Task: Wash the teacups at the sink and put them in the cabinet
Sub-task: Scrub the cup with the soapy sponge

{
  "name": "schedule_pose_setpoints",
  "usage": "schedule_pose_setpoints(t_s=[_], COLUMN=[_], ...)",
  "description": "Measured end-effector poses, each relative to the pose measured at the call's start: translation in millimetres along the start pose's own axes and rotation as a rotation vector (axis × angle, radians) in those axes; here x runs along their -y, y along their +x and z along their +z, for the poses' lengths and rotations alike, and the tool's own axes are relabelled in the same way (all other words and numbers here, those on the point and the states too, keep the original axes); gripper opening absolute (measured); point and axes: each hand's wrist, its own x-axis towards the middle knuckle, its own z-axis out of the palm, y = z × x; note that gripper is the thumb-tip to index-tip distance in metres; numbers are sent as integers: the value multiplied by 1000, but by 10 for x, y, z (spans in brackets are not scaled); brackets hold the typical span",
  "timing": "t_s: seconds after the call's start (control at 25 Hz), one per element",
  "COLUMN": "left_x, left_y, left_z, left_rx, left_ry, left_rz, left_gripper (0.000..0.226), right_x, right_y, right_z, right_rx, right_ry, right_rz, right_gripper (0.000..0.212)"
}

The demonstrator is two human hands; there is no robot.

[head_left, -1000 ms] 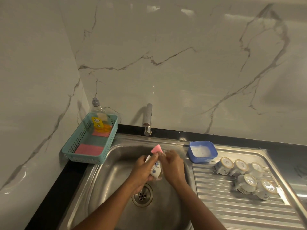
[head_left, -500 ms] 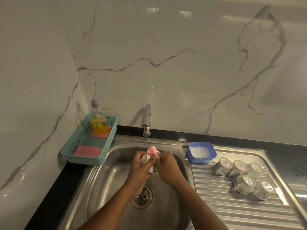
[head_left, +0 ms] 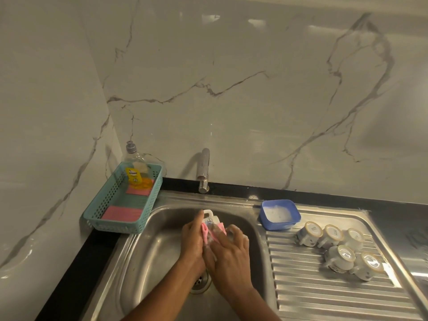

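Note:
Over the steel sink (head_left: 148, 258) my left hand (head_left: 193, 242) grips a white teacup (head_left: 209, 218) with a blue pattern, its handle pointing away from me. My right hand (head_left: 228, 253) presses a soapy pink sponge (head_left: 214, 231) against the cup's side. Most of the cup is hidden by both hands. Several washed teacups (head_left: 338, 249) lie upside down on the ribbed drainboard (head_left: 324, 295) to the right.
A blue tub of white soap (head_left: 279, 214) stands at the drainboard's back corner. The tap (head_left: 203, 170) rises behind the basin. A teal basket (head_left: 122, 200) at the left holds a dish-soap bottle (head_left: 136, 167) and pink cloths. The drain (head_left: 200, 282) is below my wrists.
The cup has been turned in my left hand so its handle now points away. My right hand has slid the sponge over the cup's side, fingers spread flatter.

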Motion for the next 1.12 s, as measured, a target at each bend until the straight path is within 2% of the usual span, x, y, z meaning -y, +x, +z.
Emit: schedule_pose_setpoints(t_s=[0.08, 0.2, 0.24, 0.36, 0.44, 0.52, 0.64, 0.72, 0.8, 0.88, 0.96, 1.12], left_x=[-10, -77, -106, -167, -191, -255, -360, -343, -243, -174, -102, 11], left_y=[32, 68, 87, 109, 137, 99, 13, -25, 9, 37, 48, 21], left_z=[-8, 13, 11, -28, -60, -67, -11, 63, 93, 97, 87, 70], left_rx=[19, 21, 1, -111, -55, 92, 218, 236, 199, 127, 93, 86], left_ry=[-56, -115, -93, 48, 37, -7, -68, -48, 8, 84, 178, 252], left_rz=[-31, -32, -12, 53, 20, -22, -53, -19, 50, 129, 211, 309], left_gripper=[61, 76, 72, 40, 42, 45, 50, 53, 43, 27, 20, 13], right_x=[21, 112, 175, 343, 356, 289, 96, 12, 90, 303, 415, 142], right_y=[119, 284, 275, 211, 234, 290, 380, 395, 386, 318, 289, 417], right_z=[-8, 21, 33, 11, -72, -141, -154, -89, -49, -47, -48, 82], right_rx=[24, 31, 49, -2, -54, -80, -113, -129, -128, -129, -141, -8], right_ry=[87, 350, 410, 603, 779, 906, 887, 935, 968, 861, 775, 935], right_rz=[35, 328, 380, 410, 472, 572, 662, 796, 919, 809, 705, 934], right_gripper=[26, 24, 23, 18, 12, 19, 18, 27, 30, 30, 35, 33])
